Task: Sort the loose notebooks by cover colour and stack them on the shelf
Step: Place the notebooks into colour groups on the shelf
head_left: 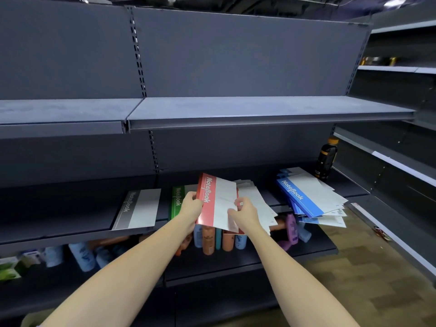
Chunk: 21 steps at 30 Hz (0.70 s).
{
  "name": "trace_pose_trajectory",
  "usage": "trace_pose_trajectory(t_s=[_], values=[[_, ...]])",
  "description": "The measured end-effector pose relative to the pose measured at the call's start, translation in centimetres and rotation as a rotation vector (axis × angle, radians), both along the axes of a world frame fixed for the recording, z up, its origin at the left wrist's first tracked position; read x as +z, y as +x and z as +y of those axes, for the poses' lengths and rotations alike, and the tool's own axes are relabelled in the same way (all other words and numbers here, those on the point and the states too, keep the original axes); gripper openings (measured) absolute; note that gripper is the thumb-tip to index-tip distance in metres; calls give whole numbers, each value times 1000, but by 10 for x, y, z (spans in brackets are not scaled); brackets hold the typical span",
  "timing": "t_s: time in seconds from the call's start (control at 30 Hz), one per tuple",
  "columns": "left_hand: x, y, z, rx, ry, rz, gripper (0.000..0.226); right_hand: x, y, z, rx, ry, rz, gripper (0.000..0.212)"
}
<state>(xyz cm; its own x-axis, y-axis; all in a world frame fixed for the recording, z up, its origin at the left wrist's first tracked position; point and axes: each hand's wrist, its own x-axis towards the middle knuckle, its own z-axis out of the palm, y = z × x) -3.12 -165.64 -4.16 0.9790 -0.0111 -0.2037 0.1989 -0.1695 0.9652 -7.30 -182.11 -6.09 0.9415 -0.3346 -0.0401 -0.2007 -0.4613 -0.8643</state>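
Sorting step: left hand [191, 204] and right hand [244, 212] both grip red notebook [217, 201]; next, start a red stack on shelf [70, 234].

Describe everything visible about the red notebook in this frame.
The red notebook has a red band along its left edge, printed "NoteBook" in white, and a pale grey-white rest of the cover. It looks like thin card and is held tilted above the shelf. The left hand grips its left edge; the right hand pinches its right side.
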Motion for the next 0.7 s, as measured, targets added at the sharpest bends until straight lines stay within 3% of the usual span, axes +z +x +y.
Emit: trace_pose_trajectory(t_s=[0.13, 0.2, 0.5, 0.7], values=[[-1, -2, -10, -59, 70, -18, 34, -4, -4, -12, -132, -14, -69, 26], [-3, -1, -14, -86, 104, -8, 43, -6, -5, -21, -171, -140, -50, 28], [-9, -4, -2, -177, 335, -127, 33, -21, -9, -37, -94, -806, 178, 33], [-13, -6, 24, -204, 485, -186, 32, -17, -10, -18, -2, -780, 8, 33]])
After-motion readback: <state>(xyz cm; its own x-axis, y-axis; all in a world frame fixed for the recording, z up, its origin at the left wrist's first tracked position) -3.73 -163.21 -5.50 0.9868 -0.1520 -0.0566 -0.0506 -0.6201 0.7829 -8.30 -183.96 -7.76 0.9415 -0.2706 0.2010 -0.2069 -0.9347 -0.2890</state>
